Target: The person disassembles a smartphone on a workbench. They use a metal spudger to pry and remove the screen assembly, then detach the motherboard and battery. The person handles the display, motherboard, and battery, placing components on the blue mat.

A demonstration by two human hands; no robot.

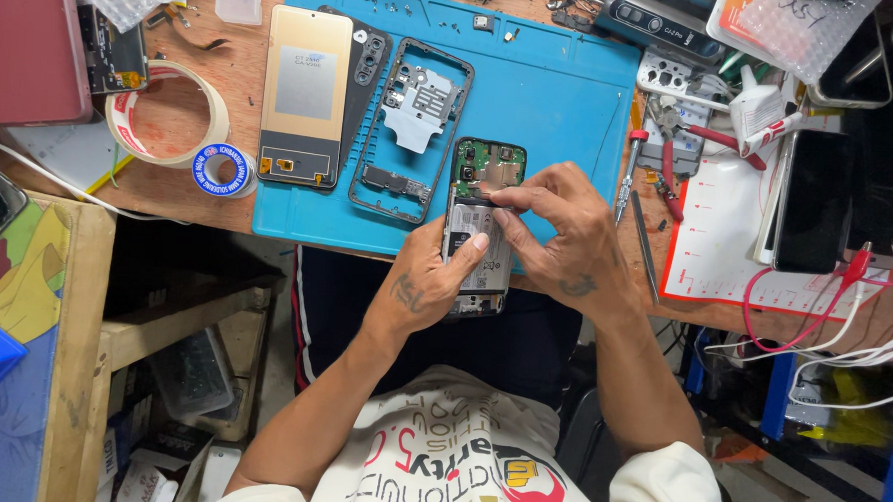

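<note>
The opened smartphone (479, 227), back cover off, is being held at the near edge of the blue repair mat (571, 97), the left hand (431, 280) clamping its lower body while the right hand (566, 230) is pinching fingertips together at the battery's top, seemingly mid-disassembly, needing careful prying.

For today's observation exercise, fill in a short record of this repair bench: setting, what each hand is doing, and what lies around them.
Setting: wooden bench with a blue repair mat, seen from above
Left hand: grips the opened phone from below, thumb on its battery
Right hand: fingertips pinch at the phone's upper part, near the circuit board
On the mat: phone screen panel, black phone frame, small screws
Left of the mat: tape roll, smaller blue-and-white roll
Right of the mat: screwdriver, red-handled pliers, dark phone
</note>
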